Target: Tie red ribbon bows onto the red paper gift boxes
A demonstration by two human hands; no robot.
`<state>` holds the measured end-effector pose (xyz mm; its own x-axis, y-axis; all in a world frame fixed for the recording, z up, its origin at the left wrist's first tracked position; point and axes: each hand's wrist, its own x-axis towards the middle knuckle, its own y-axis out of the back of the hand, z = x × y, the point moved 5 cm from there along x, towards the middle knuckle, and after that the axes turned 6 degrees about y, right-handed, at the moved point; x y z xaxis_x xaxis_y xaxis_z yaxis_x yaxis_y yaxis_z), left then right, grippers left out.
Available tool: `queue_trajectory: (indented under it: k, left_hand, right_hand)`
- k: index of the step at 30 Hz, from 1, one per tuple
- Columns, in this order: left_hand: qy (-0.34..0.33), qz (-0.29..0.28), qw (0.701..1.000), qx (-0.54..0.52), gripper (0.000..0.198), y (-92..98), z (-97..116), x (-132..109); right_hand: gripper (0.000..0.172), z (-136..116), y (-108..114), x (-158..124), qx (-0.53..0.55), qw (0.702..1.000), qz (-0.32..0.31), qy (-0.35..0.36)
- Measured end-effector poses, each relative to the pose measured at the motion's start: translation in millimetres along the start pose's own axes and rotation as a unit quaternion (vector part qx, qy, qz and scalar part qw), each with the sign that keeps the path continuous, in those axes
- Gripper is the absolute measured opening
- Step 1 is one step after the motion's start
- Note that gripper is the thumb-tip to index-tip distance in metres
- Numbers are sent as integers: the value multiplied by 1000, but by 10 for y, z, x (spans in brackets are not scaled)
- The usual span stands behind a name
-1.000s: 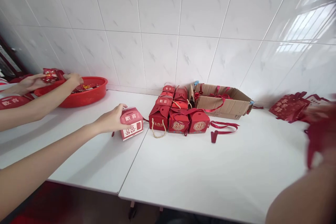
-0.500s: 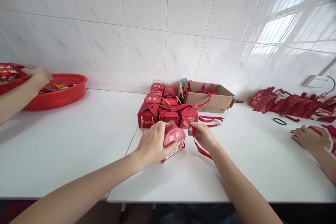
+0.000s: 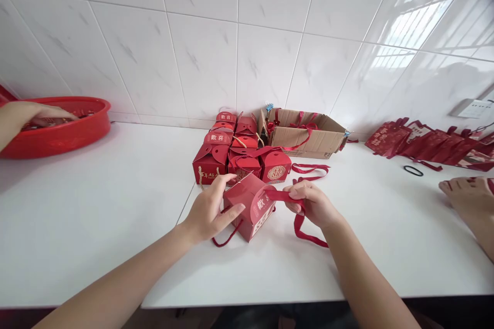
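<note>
A red gift box (image 3: pixel 247 198) with a curved flap and a dark red cord handle stands on the white table, turned at an angle. Thumb and fingers of my left hand (image 3: pixel 210 211) are spread around its left side and touch it. My right hand (image 3: pixel 311 203) pinches a flat red ribbon (image 3: pixel 280 195) that reaches from the slot at the box's flap, its tail hanging onto the table. How far the ribbon passes inside the box is hidden.
Behind are several red boxes (image 3: pixel 210 159) and a cardboard box (image 3: pixel 309 139) of ribbons. A person's hand (image 3: pixel 46 111) is in a red basket (image 3: pixel 77 131) at left; another's (image 3: pixel 471 200) is at right near flat red packages (image 3: pixel 432 141) and a black ring (image 3: pixel 413 170).
The box has been turned so that its top and cord handle show. My left fingers have spread, and my right hand has moved slightly right, with ribbon now stretched from the flap. The left person's hand has lowered.
</note>
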<state>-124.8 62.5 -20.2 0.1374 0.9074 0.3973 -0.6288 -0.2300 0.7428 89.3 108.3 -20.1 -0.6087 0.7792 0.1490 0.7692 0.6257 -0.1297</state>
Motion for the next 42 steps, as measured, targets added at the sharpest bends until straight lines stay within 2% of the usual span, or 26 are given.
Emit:
queue_trajectory:
  k: [7, 16, 18, 22, 24, 26, 29, 30, 32, 35, 36, 37, 38, 42]
  left_hand:
    - [19, 22, 1000, 9, 44, -30, 46, -10]
    - [39, 1, 999, -11, 49, -67, 102, -66]
    - [22, 18, 1000, -14, 56, -58, 119, -63]
    - [-77, 52, 995, -21, 64, 3, 266, 5]
    - [-105, 34, 994, -16, 57, 12, 358, 73]
    - [-123, 32, 992, 0, 42, 29, 446, 148]
    - [-171, 72, 982, 31, 13, 70, 560, 226]
    - [-186, 88, 978, 41, 10, 82, 579, 241]
    - [-197, 121, 971, 57, 15, 108, 578, 256]
    - [-176, 182, 966, 56, 18, 165, 500, 247]
    - [-169, 197, 964, 52, 18, 181, 471, 236]
    - [-167, 208, 962, 50, 18, 190, 447, 224]
    - [-168, 215, 961, 50, 17, 195, 428, 212]
    - [-183, 218, 957, 51, 15, 189, 388, 164]
  right_hand:
    - [31, 29, 7, -6, 12, 1000, -9, -13]
    - [31, 34, -21, -10, 6, 999, 11, -35]
    - [33, 36, -15, -10, 0, 999, 27, -34]
    - [35, 36, -40, -8, -47, 998, 20, -26]
    - [36, 31, -62, -11, -61, 998, 10, -24]
    - [37, 19, -85, -16, -74, 997, 3, -22]
    - [38, -3, -136, -25, -103, 995, -10, -11]
    - [39, -8, -152, -24, -122, 992, -12, -5]
    - [38, -34, -144, -12, -188, 982, 21, 28]
    - [33, -152, -48, 15, -305, 930, 162, 122]
    - [32, -189, -32, 33, -327, 914, 193, 146]
    - [33, -211, -35, 69, -336, 908, 196, 155]
    - [35, -219, -57, 121, -336, 913, 177, 150]
    - [36, -218, -248, 321, -308, 948, 17, 84]
